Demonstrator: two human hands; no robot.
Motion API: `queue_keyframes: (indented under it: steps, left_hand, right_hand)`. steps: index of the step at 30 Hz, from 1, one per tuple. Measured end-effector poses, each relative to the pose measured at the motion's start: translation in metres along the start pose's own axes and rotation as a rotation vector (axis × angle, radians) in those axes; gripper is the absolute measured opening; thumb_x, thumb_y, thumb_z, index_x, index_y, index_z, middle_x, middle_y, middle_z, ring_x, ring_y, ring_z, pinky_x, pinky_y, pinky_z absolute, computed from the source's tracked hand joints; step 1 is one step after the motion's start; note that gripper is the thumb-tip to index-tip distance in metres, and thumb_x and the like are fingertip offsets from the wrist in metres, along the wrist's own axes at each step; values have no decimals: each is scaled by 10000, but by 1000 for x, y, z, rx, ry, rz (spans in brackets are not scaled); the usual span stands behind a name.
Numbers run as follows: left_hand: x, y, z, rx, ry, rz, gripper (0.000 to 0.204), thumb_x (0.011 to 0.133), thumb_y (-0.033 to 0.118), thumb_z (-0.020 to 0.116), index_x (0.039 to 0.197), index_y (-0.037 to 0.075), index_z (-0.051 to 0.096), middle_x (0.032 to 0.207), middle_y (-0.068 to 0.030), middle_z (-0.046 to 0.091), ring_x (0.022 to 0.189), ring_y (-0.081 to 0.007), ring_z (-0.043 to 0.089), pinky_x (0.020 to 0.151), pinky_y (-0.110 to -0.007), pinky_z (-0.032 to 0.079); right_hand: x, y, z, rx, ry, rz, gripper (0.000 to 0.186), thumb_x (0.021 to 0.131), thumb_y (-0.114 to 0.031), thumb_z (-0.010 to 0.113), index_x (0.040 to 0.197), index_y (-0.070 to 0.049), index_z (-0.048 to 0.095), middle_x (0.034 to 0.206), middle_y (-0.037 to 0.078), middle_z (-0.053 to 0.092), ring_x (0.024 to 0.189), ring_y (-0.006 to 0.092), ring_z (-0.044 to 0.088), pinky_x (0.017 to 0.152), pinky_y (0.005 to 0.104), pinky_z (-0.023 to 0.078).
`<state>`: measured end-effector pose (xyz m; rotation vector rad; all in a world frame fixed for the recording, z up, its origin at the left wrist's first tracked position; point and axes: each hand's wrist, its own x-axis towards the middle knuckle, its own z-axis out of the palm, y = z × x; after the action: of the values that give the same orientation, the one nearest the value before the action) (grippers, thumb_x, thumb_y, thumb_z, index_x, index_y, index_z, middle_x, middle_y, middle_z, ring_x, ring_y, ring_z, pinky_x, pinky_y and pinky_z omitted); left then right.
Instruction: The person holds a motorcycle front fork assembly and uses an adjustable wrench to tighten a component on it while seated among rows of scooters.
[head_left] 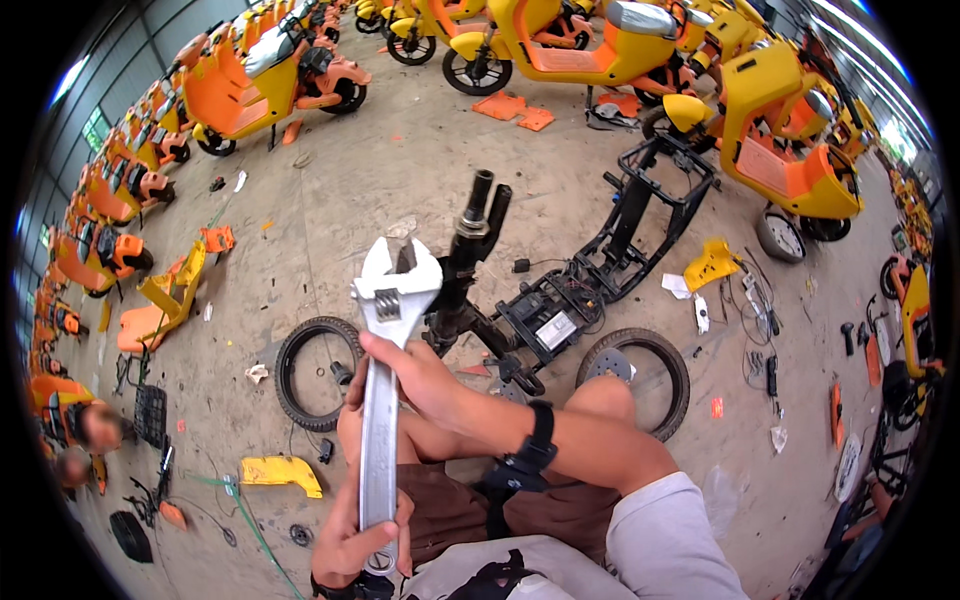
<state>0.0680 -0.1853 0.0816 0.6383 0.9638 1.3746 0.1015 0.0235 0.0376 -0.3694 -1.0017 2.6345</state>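
Note:
A large silver adjustable wrench (380,430) stands upright in front of me, jaw end up, with a gap between its jaws. My left hand (350,535) is closed round the lower end of its handle. Higher up, my right hand (415,375) grips the handle just below the head, thumb near the adjusting screw. Beyond the wrench rises the black steering tube (465,250) of a stripped scooter frame (570,290), topped by a metal collar nut (470,228). In this view the wrench head is beside the tube; whether they touch I cannot tell.
Tyred wheels (290,395) (680,385) lie on either side of my knees. Yellow panels (280,472) (712,262) and loose cables (760,305) litter the concrete floor. Rows of yellow and orange scooters (265,85) stand around. Another person's arm (880,500) shows at the right edge.

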Motion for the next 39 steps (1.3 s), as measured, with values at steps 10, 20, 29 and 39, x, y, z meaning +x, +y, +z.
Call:
queue_keyframes:
  steps: [10,20,29,39]
  left_hand:
    - [58,-66,-17,209,-130,-107,734,907,-28,562,1485,77,122,1091,-173,586,800,-227,659,712,-341,538]
    - [138,-42,-22,508,267,403,462,928,70,583,1343,-46,417,1037,-113,627,960,-172,611,860,-304,488]
    - [252,13,-45,1065,471,669,682,801,194,755,1358,-2,413,1136,-133,601,1006,-197,583,903,-323,460]
    - [270,3,-45,828,615,661,440,767,195,801,1082,-12,573,812,-59,657,731,-102,584,687,-260,488]
  right_hand:
    - [-44,-17,-27,-271,405,-193,246,910,-120,616,1007,-24,411,679,70,554,486,168,568,427,303,469]
    - [-81,-55,-42,-260,394,-175,233,922,-122,597,1044,-18,428,568,51,509,391,149,516,360,296,428]
    - [-80,-76,-62,-205,395,-50,240,963,-257,513,1079,-52,466,584,75,516,396,186,500,374,322,425]
    - [-73,-87,-72,-189,365,3,237,962,-264,498,1069,-54,479,590,75,519,385,194,494,375,323,413]
